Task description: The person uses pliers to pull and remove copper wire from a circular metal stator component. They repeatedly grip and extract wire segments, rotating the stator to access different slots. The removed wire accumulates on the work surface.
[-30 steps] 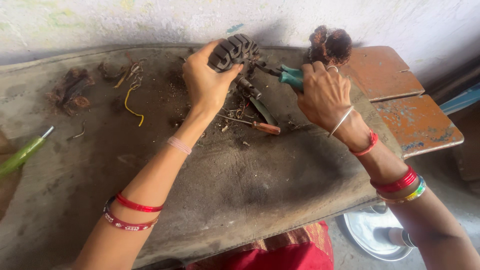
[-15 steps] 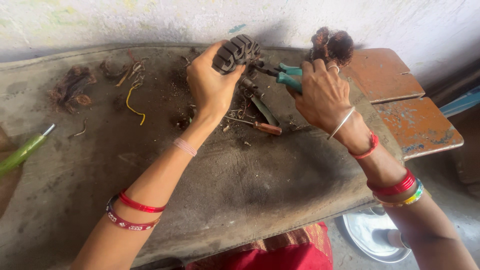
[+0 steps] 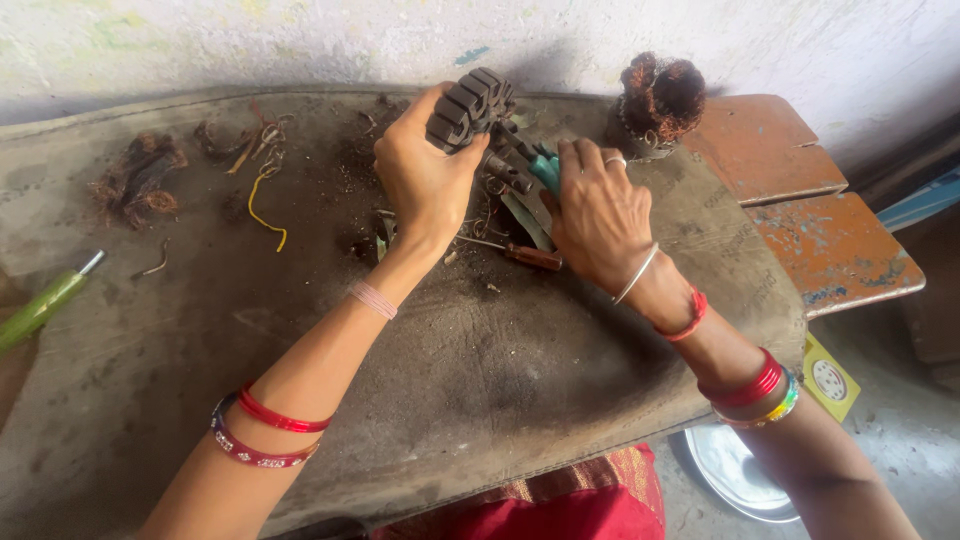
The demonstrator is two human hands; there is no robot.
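- Head view: left hand (image 3: 425,185) grip wrapped round ribbed motor core (image 3: 470,105), lifted off surface (image 3: 480,380).
- Right hand (image 3: 600,215) grip closed on teal-handled pliers (image 3: 540,170), just right of core; best kept steady, tips low.
- Copper-wound stator (image 3: 660,105) further right of core.

From my head, the single camera looks steeply down, close over my worktable (image 3: 480,400), facing the wall (image 3: 300,40).

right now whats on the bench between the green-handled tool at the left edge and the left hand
In the head view, between the green-handled tool and the left hand lie a curled yellow wire and a small bent scrap.
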